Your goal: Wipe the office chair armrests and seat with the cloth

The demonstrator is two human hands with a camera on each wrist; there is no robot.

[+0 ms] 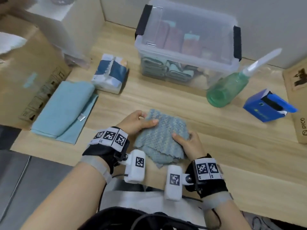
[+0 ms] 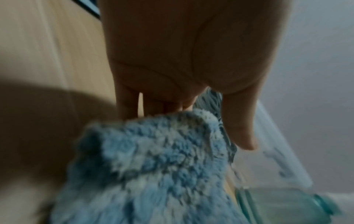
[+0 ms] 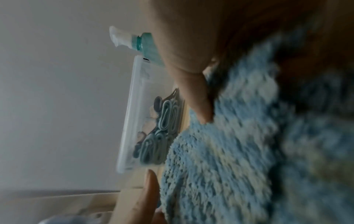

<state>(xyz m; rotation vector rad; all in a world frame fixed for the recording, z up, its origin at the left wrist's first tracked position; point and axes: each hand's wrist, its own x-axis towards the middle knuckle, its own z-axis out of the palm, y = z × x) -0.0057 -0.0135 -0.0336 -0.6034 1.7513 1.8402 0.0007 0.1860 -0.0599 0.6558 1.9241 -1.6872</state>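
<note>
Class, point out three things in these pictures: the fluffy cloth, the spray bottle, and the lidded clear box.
Cloth (image 1: 162,131): head view, middle of its fluffy top.
Spray bottle (image 1: 227,89): head view, green body.
Clear box (image 1: 187,47): head view, lid centre.

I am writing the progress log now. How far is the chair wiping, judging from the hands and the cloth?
Done: nothing on the chair that these views show; no armrest or seat is visible. In hand: the left hand and the right hand both hold the fluffy blue cloth over the wooden table, with the green spray bottle standing nearby. Left: wiping both armrests and the seat.
</note>
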